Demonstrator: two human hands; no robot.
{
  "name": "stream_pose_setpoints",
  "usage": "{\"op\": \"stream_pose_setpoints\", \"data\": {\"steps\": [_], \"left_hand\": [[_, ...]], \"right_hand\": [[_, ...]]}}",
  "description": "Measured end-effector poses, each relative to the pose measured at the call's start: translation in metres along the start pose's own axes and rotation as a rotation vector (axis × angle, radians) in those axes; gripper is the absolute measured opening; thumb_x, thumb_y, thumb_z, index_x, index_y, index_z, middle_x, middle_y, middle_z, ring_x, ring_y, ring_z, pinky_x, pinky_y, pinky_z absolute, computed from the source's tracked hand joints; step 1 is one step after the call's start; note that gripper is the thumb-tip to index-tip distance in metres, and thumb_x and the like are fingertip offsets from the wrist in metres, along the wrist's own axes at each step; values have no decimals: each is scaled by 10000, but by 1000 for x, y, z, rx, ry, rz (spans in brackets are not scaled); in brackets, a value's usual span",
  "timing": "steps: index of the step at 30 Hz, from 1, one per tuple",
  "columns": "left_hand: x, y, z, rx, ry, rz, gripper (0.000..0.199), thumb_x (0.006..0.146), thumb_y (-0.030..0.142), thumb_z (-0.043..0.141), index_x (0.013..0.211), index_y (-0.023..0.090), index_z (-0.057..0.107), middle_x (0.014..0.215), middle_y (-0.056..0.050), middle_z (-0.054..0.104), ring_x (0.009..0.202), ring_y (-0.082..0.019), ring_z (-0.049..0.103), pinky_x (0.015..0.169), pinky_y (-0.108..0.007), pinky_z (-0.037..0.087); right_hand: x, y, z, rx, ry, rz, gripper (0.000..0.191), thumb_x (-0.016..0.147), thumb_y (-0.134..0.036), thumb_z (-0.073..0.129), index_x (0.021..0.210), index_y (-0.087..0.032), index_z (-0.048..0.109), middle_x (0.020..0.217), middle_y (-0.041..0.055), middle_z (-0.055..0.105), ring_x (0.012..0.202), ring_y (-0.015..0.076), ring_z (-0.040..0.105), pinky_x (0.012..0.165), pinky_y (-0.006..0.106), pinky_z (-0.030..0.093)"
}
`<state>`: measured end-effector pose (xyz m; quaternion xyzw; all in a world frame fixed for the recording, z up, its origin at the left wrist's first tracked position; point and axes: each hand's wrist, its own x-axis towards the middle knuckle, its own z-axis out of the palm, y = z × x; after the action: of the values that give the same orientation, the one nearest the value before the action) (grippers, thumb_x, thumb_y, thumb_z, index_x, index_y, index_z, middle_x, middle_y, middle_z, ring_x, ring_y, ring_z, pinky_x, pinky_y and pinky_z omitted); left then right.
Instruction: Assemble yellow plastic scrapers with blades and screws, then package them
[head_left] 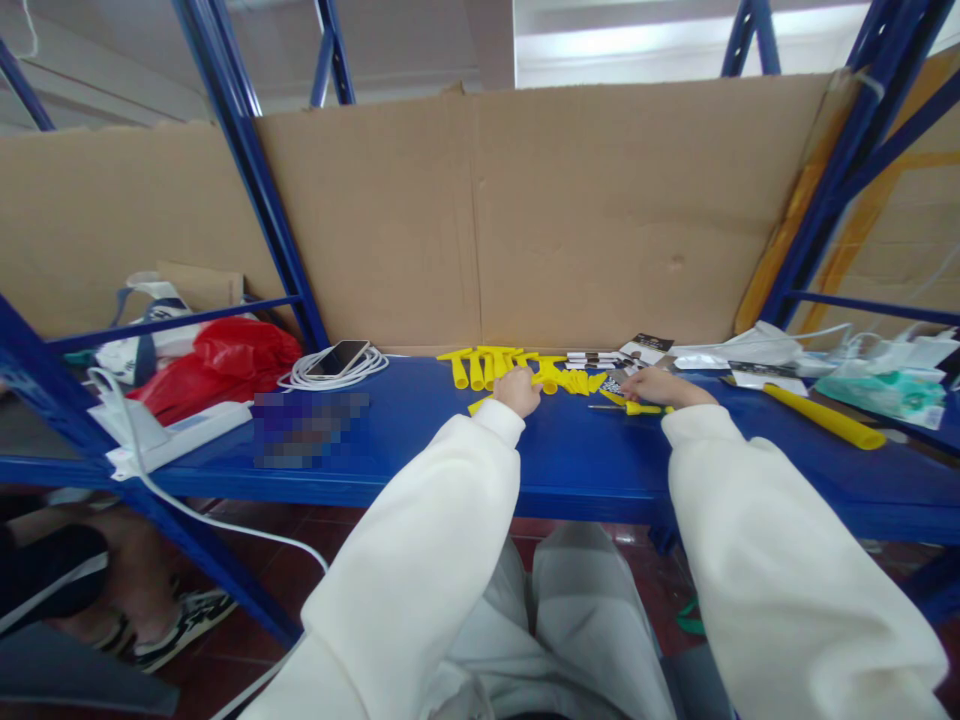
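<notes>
The left hand [517,392] is curled up over the yellow tools [476,372], with yellow bits poking out on both sides of it; I cannot tell how tight its grip is or just which bit it has. The right hand [651,387] has its fingers bent in close together at the small bits next to the tools, and I cannot tell if they hold one. A thin screwdriver [634,408] with a yellow handle lies just below the right hand, its metal end to the left. The yellow tools lie in a bunch near the back of the blue shelf [450,440], most of them left of the right hand and some behind the left hand. Black and white cards [646,347] lie behind the right hand. Far to the right is a long yellow tube [825,415], near a green and white pack [885,397]. On the left, a phone [341,359] lies on a coiled white cord [319,380]. Next come a red bag [232,355] and a white power strip [180,435]. Big brown cardboard [600,210] stands behind it all. Low on the left is another person's leg [135,565].
</notes>
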<state>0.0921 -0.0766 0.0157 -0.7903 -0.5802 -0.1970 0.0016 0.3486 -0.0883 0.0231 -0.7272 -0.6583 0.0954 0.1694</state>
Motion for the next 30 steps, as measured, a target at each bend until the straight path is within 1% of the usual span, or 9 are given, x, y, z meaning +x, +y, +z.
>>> {"op": "stream_pose_setpoints", "data": {"steps": [3,6,9,11,17,22,25,27,30], "left_hand": [[0,0,0,7,-5,8,321,959,323,505,1192,180,673,1326,-123,652,1232,-246,609,1022,-364,480],[-1,0,-1,6,-11,15,317,960,324,505,1191,184,671,1326,-118,652,1243,-248,602,1022,-367,480],[-2,0,-1,-3,-9,19,311,960,318,505,1187,187,673,1336,-115,649,1248,-249,599,1027,-369,476],[-2,0,-1,-11,-6,20,310,958,312,512,1190,186,673,1339,-116,648,1243,-245,602,1032,-365,471],[-2,0,-1,-20,-6,27,311,958,305,512,1192,178,673,1351,-120,641,1248,-242,598,1034,-357,464],[-2,1,-2,-2,-19,26,310,961,315,509,1176,164,675,1309,-130,662,1231,-242,611,1017,-344,472],[-3,2,-3,-4,-18,23,307,961,318,514,1174,167,675,1305,-132,664,1233,-245,611,1014,-347,475],[-4,2,-4,-7,-15,24,307,960,315,518,1178,165,675,1311,-136,661,1234,-247,611,1018,-355,476],[-4,2,-4,-7,-13,21,303,957,313,527,1176,169,679,1309,-136,663,1230,-248,615,1020,-354,476]], "right_hand": [[2,2,1,-36,135,54,160,813,-156,587,800,-127,744,842,114,760,804,199,703,688,234,501],[2,0,0,-152,218,126,214,845,-203,553,865,-115,747,910,157,756,879,247,710,722,278,501],[3,-1,3,-203,193,192,243,818,-334,627,901,-137,743,940,163,750,939,283,708,748,311,511],[6,1,7,-227,173,210,276,785,-378,673,920,-147,741,947,163,746,964,294,705,765,327,518],[15,5,17,-228,186,235,392,769,-310,705,1091,-86,716,1086,230,721,1053,328,693,832,365,522],[17,4,19,-208,143,245,500,787,-289,686,1207,-18,670,1130,277,701,1087,335,685,830,338,522],[17,2,20,-199,130,240,465,809,-249,651,1208,-12,673,1126,277,704,1082,325,691,825,318,519],[16,0,20,-195,132,244,417,817,-225,630,1184,-37,692,1105,258,717,1067,317,697,817,314,521],[14,-3,17,-180,166,261,379,833,-279,616,1135,-71,712,1072,241,727,1051,329,696,808,341,525]]}}
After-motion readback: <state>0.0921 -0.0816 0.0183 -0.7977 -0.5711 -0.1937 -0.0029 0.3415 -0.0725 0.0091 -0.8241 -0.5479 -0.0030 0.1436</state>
